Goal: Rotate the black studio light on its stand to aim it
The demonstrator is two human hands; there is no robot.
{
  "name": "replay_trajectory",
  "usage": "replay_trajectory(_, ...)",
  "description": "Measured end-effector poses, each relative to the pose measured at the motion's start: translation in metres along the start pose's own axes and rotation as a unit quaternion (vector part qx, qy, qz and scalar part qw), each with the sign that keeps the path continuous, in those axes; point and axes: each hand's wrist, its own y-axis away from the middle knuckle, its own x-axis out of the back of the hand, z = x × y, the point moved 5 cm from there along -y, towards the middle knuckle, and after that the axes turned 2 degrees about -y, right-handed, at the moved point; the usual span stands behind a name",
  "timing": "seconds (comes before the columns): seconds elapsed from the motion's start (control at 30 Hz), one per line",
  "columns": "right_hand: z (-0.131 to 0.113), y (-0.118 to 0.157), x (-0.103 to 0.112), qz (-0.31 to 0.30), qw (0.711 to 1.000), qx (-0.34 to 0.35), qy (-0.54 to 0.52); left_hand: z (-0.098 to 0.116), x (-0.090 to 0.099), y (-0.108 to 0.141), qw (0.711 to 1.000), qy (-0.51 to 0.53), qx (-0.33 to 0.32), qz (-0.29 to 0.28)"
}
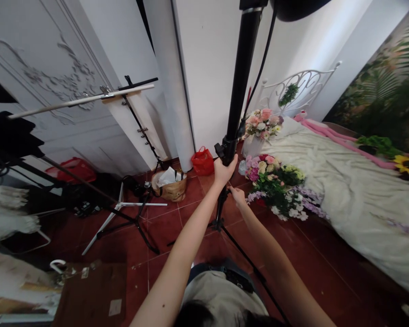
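A tall black light stand [242, 77] rises right in front of me, its upper end leaving the picture at the top. My left hand [225, 171] is wrapped round its pole just under a black clamp collar [229, 149]. Slightly lower, my right hand [237, 196] has its fingers closed at a small knob on the stand; the fingers partly cover that knob. A black cable [264, 59] hangs beside the pole. The stand's legs [247, 256] spread over the floor, one running back past my right side. Part of a dark lamp head [298, 8] shows at the top edge.
Flower bouquets [269, 175] lie right of the stand, against a bed with a cream cover [327, 159]. A red bag [202, 161] and woven basket [170, 185] stand by the wall. Left are another stand [136, 222] with a crossbar [88, 99] and a cardboard box [92, 290].
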Motion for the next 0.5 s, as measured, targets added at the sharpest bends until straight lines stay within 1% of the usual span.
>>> replay_trajectory(0.13,-0.004,0.009,-0.001,0.060,0.997,0.000,0.039,0.006,0.004,0.002,1.000,-0.008,-0.019,0.011)
replay_trajectory(0.23,0.010,0.033,-0.001,0.097,0.994,0.008,0.049,0.006,0.004,0.002,1.000,-0.012,-0.020,-0.011)
replay_trajectory(0.3,0.032,0.057,-0.001,0.088,0.996,-0.012,0.020,0.006,0.005,0.003,0.999,-0.012,-0.015,-0.032)
replay_trajectory(0.4,0.078,0.103,0.006,0.020,0.993,-0.114,-0.038,0.008,0.006,0.005,0.998,-0.012,0.000,-0.059)
replay_trajectory(0.43,0.092,0.120,0.012,-0.002,0.987,-0.157,-0.046,0.011,0.007,0.006,0.998,-0.013,0.006,-0.064)
replay_trajectory(0.5,0.113,0.151,0.033,-0.015,0.978,-0.200,-0.050,0.017,0.007,0.009,0.998,-0.019,0.020,-0.062)
